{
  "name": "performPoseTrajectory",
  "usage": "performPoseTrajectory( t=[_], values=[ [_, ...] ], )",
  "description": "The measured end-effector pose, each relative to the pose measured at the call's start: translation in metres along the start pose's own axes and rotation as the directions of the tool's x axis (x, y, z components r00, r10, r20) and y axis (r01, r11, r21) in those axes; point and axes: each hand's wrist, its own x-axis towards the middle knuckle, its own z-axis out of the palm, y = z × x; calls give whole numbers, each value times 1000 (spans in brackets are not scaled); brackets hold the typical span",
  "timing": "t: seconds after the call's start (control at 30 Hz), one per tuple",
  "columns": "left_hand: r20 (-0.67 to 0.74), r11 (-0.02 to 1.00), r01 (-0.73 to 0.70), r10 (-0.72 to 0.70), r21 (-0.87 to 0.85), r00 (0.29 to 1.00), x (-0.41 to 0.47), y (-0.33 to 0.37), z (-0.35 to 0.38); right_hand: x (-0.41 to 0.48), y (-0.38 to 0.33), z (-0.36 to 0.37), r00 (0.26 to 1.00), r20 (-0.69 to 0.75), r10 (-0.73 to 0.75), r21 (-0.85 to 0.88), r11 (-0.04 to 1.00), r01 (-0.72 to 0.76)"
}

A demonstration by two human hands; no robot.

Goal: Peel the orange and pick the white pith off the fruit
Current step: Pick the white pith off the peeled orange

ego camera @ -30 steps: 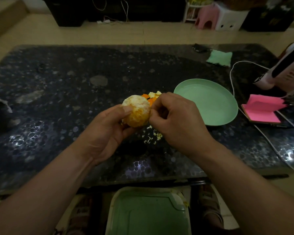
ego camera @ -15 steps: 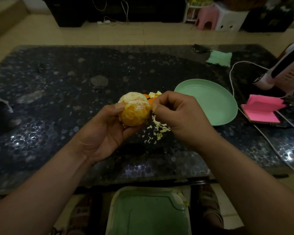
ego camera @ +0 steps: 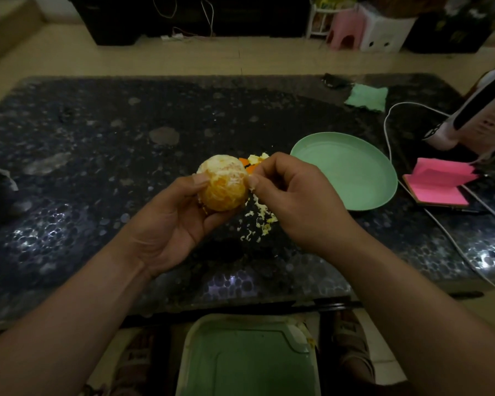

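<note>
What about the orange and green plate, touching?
Apart. Head view: the left hand holds the orange, with the right hand between it and the plate.

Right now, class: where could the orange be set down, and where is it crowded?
Free: the table's left half, beyond the left hand; the plate, bare. Crowded: pith and peel by the right hand; cable and pink notes right of the plate.

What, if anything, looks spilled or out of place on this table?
Pith scraps lie scattered directly on the dark table under the right hand, and peel pieces sit behind the orange, rather than on the green plate beside them. Nothing looks damaged.
</note>
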Motion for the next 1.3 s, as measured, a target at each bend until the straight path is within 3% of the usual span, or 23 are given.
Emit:
performPoseTrajectory(
  t=[0.57,1.13,1.3],
  values=[
    [53,998,1,2,-61,999,-3,3,0,5,7,-1,999,-2,41,34,999,-41],
    [51,978,94,-86,-188,995,-9,8,2,8,8,1,989,-142,30,-66,997,-40],
    [35,970,97,-92,-222,995,-8,10,-2,11,18,1,990,-129,49,-179,981,-72]
  ],
)
